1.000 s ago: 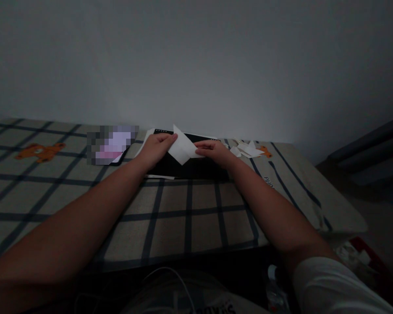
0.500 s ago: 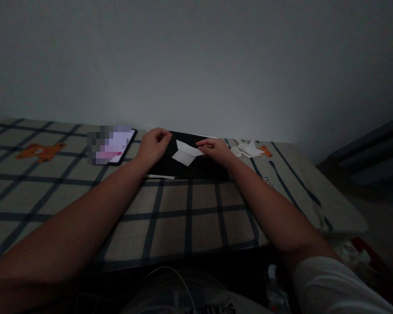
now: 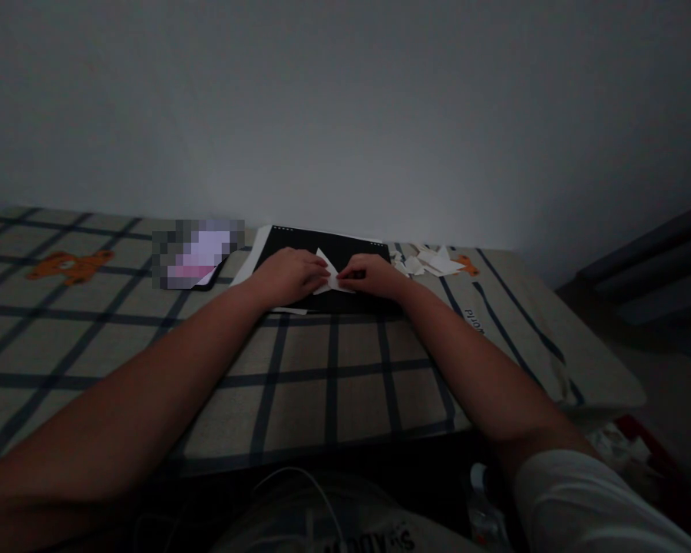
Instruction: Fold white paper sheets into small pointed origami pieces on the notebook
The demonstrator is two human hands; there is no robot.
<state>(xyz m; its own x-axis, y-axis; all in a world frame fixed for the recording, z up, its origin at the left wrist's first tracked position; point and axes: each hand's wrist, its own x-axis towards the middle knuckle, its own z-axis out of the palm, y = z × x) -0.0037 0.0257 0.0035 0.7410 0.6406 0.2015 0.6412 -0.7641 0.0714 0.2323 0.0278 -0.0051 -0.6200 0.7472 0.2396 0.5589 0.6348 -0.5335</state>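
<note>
A small folded white paper point(image 3: 328, 270) lies over a black notebook point(image 3: 345, 238) near the wall. My left hand point(image 3: 295, 276) is closed at the paper's left side, its fingertips pressing on it. From the right, my right hand point(image 3: 371, 276) pinches the paper's right part between thumb and forefinger. The hands are close together, and part of the paper is hidden beneath their fingers. White sheets point(image 3: 253, 257) stick out from under the notebook's left edge.
A phone point(image 3: 199, 257) with a lit, partly blurred screen lies left on the checked cloth point(image 3: 299, 361). Folded white paper pieces point(image 3: 438, 261) sit right of the notebook. Below the table edge are a plastic bottle point(image 3: 487, 514) and a white cable point(image 3: 316, 488).
My left hand has moved right and down from the notebook's left side onto the paper. My right hand has shifted slightly lower. The paper now looks narrower, with a point upward.
</note>
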